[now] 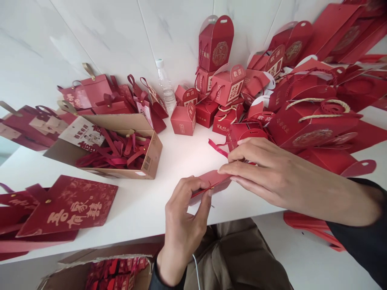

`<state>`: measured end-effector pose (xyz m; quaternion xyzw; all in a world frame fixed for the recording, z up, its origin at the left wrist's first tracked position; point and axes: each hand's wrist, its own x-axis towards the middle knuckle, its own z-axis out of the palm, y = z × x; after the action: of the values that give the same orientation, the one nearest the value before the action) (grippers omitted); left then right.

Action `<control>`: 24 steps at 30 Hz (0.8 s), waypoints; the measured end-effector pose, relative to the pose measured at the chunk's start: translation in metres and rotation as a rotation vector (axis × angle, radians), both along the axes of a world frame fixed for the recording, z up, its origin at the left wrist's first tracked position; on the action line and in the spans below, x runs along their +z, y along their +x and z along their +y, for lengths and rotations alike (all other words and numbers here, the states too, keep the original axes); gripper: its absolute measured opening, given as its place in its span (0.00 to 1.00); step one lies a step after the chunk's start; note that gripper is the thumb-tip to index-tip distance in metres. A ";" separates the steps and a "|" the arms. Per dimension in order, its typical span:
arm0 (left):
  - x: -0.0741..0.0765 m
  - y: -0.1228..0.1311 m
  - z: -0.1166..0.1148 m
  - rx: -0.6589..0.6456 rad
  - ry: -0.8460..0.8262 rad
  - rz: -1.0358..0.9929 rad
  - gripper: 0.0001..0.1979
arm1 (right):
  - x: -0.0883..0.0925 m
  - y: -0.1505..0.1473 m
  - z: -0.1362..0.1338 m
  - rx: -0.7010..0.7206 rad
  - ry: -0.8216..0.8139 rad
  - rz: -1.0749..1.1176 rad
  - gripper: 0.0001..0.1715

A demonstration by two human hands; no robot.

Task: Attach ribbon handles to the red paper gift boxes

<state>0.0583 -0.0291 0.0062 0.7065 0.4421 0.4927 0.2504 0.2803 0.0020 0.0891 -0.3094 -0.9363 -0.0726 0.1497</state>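
Note:
My left hand (184,217) pinches the near end of a flat red paper box piece (211,180) at the white table's front edge. My right hand (266,169) lies over the far end of the same piece, with its fingers pressed together on it. A thin red ribbon (217,147) sticks out beside my right fingers. Whether the right fingers also grip the ribbon is hidden.
An open cardboard box (145,159) of red ribbons sits left of centre. Flat red bags (69,205) lie at the left. Folded red gift boxes (226,86) and a clear bottle (165,86) crowd the back and right. Another cardboard box (99,270) stands below the white table (145,209).

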 end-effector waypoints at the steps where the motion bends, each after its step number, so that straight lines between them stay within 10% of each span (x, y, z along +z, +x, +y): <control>1: 0.000 0.000 0.000 -0.003 0.000 -0.003 0.06 | 0.000 0.000 0.000 0.004 0.000 0.001 0.17; 24: -0.002 0.006 0.001 0.075 -0.022 -0.035 0.06 | 0.003 -0.005 0.003 0.037 -0.069 0.079 0.15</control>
<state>0.0646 -0.0284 0.0040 0.6778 0.4694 0.5091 0.2471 0.2749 0.0051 0.0922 -0.2996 -0.9371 -0.0254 0.1771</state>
